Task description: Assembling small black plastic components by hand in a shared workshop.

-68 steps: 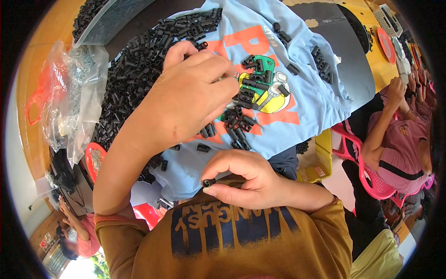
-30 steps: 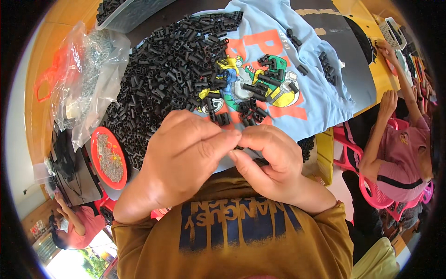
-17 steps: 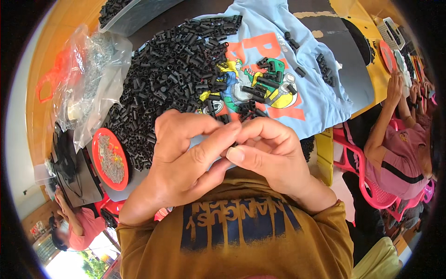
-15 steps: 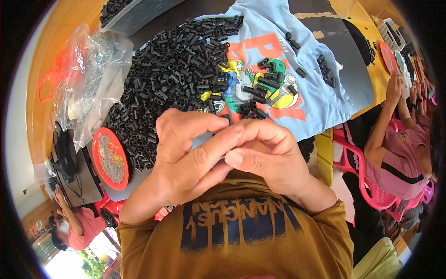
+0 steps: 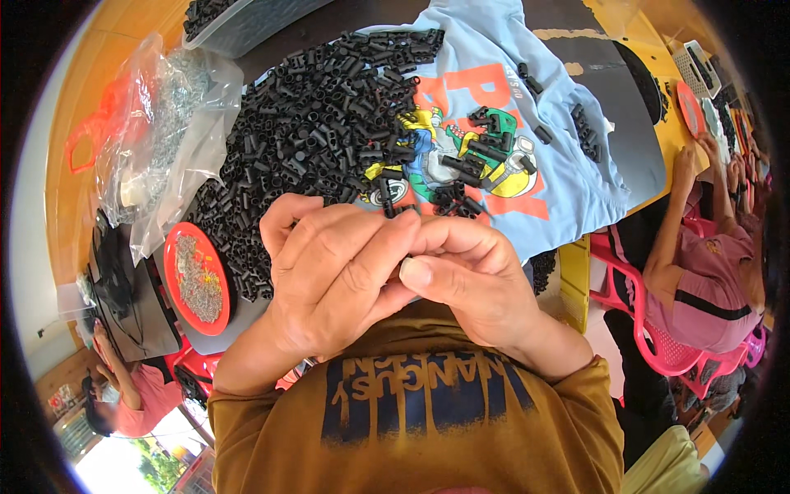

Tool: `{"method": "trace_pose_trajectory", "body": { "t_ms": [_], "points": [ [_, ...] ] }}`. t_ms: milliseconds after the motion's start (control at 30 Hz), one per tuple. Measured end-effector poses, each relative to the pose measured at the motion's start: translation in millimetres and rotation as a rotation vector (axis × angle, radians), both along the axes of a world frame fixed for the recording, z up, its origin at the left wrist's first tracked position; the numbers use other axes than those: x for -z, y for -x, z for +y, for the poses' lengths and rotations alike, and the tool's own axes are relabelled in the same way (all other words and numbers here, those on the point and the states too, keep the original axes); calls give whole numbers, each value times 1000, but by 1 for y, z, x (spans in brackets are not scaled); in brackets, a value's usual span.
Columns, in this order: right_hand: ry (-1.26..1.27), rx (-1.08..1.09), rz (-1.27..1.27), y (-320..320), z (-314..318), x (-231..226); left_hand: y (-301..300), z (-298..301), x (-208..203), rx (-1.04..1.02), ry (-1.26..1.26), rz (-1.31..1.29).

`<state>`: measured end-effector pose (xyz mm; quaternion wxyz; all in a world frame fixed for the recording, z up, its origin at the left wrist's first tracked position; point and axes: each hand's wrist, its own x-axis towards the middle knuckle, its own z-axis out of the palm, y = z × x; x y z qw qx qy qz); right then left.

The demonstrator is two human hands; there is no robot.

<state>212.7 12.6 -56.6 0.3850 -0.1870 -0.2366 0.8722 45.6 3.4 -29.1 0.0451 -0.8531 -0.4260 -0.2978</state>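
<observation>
My left hand (image 5: pixel 329 276) and my right hand (image 5: pixel 473 280) meet in front of my chest, fingers closed and fingertips touching. A dark sliver of a small black plastic part (image 5: pixel 406 261) shows by my right thumb tip; the fingers cover the rest. What my left fingers grip is hidden. Just beyond the hands spreads a large heap of short black plastic tube parts (image 5: pixel 304 123). Several loose black parts (image 5: pixel 490 144) lie to its right on a light blue printed cloth (image 5: pixel 568 198), which looks like a T-shirt.
At left stand a red plate (image 5: pixel 171 284) of small metal pieces and a clear plastic bag (image 5: pixel 177 123) of similar pieces. A grey bin (image 5: pixel 255 29) of black parts sits at the back. Other people (image 5: pixel 699 288) sit at right near pink chairs (image 5: pixel 650 346); another person (image 5: pixel 144 399) is at lower left.
My left hand's fingers have come down and folded closer over the right fingertips. The hands stay together in nearly the same place. The view has shifted slightly.
</observation>
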Motion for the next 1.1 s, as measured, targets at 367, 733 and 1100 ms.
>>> {"method": "trace_pose_trajectory", "body": {
  "t_ms": [367,733,1100],
  "points": [
    [-13,6,-75,-3,0,-3,2,5,9,33,-67,-91],
    [9,35,-68,6,-3,0,1,-2,13,-50,-89,-78],
    [16,-8,-59,5,-6,1,7,-3,11,-6,-64,-42]
  ]
}}
